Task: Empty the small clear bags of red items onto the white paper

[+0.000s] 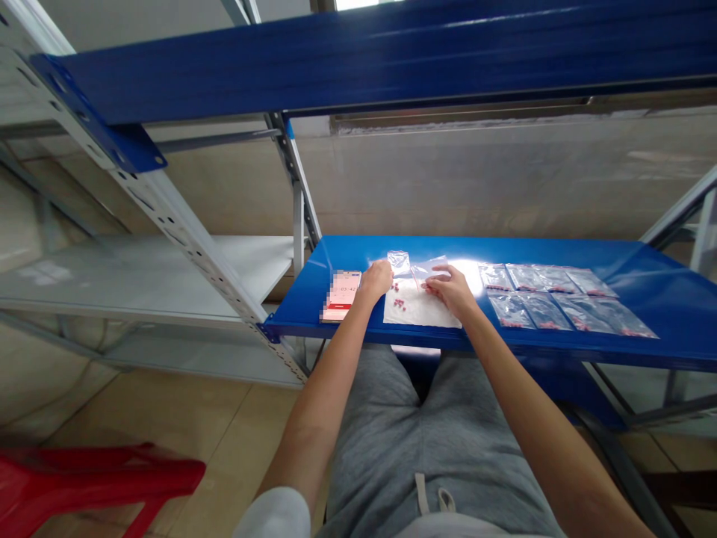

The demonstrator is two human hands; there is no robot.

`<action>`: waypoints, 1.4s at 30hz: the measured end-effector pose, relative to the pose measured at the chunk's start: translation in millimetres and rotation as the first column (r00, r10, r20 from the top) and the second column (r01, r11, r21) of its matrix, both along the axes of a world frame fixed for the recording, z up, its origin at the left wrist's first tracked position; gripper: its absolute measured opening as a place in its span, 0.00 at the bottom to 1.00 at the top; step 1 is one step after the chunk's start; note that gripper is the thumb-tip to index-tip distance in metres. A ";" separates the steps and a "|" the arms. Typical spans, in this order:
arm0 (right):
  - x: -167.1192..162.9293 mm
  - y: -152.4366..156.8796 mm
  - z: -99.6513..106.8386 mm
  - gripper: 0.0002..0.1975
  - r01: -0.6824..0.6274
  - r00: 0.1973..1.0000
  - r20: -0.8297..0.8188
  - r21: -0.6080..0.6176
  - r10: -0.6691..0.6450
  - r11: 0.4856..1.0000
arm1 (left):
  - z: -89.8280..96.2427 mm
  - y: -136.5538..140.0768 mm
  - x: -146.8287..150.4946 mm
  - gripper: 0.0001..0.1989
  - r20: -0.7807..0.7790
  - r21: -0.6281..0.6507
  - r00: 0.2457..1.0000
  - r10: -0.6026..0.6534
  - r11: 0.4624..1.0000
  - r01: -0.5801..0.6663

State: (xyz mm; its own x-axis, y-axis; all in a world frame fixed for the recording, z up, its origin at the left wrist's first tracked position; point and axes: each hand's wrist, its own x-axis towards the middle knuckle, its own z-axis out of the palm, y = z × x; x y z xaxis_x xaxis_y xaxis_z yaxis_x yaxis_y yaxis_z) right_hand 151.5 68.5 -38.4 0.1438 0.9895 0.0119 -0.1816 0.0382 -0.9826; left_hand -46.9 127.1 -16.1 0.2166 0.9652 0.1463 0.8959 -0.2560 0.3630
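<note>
Pale wall (476, 179) is standing behind a glossy blue metal shelf board (358, 250), with a thick blue metal beam (392, 67) crossing at twelve o'clock and a perforated grey metal upright (179, 224) slanting down at ten. Clock positions below are taking the rectangular white sheet (423, 312), lying flat near the board's front edge, as the centre of the dial.

Small red pieces (399, 304) are lying loose on the sheet's left part, in clusters toward nine and ten o'clock. At eleven, a folded piece of clear plastic film (399, 261) is resting just beyond the sheet. At nine, a phone with a pink screen (344, 294) is lying on the board.

Left hand (378, 278), at ten o'clock, is curling into a loose fist between phone and film — whether anything is inside it cannot be told. Right hand (452, 288), at two, is part-closed, thumb and fingers holding a flat clear plastic bag (426, 269) that is slanting over the sheet's far edge.

At three o'clock — well apart from the left hand — two rows of clear bags containing red pieces (565, 310) are lying flat. A red plastic stool (101, 478) is standing at eight, on the floor.
</note>
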 end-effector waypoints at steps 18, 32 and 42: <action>-0.4 4.2 5.1 0.22 -0.001 0.999 0.045 0.021 0.000 1.000 | 5.4 7.7 -8.2 0.12 0.106 0.056 0.993 -0.040 0.998 0.035; 3.1 2.6 7.8 0.22 -0.014 1.000 0.027 0.037 0.013 0.999 | 23.7 -10.2 -16.3 0.12 0.281 -0.056 0.951 -0.128 0.987 0.150; -0.1 0.4 8.8 0.19 0.014 0.997 -0.070 0.012 -0.014 1.000 | 22.0 -10.0 -15.6 0.07 0.504 -0.039 0.857 -0.110 0.988 0.150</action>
State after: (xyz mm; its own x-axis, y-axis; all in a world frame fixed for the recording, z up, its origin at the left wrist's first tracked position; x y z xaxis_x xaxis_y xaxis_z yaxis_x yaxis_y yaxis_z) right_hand 151.4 68.9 -29.6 0.1585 0.9873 0.0141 -0.2490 0.0538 -0.9670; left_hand -62.5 117.1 5.9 0.2580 0.9457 0.1975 0.5500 -0.3119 0.7748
